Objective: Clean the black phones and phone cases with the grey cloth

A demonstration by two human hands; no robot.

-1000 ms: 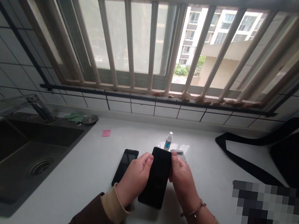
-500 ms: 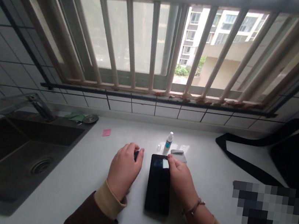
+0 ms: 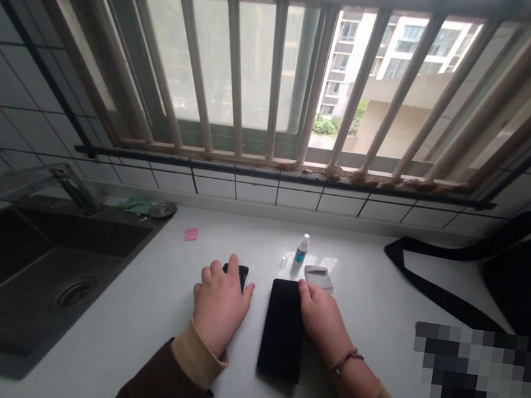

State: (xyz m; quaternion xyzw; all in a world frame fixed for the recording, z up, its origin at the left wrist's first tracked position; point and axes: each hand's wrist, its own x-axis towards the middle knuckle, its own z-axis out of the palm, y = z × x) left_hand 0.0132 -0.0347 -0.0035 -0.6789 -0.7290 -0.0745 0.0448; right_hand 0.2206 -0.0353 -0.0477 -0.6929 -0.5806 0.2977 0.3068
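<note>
My left hand point(image 3: 220, 301) is over a small black phone-like object point(image 3: 237, 274) with a shiny pale edge. Its fingers are spread across the top and the thumb stands off the right side; most of the object is hidden beneath the palm. My right hand point(image 3: 326, 311) grips the upper right edge of a black tablet point(image 3: 283, 333), thumb on top and other fingers out of sight underneath. Just beyond the tablet are a grey folded cloth point(image 3: 318, 277), a small white bottle with a blue label point(image 3: 302, 250) and a little white cap point(image 3: 283, 262).
On the left is a dark sink point(image 3: 41, 279) with a faucet point(image 3: 76, 189), a green cloth point(image 3: 136, 206) and a metal strainer point(image 3: 162, 210). A pink note point(image 3: 191, 234) lies on the white counter point(image 3: 155, 315). A black bag strap point(image 3: 439, 299) and a blurred patch are at right.
My left hand has flattened and its fingers have spread, with more of the black phone-like object now showing. The tablet's top has shifted slightly, and the bright reflection on it has gone.
</note>
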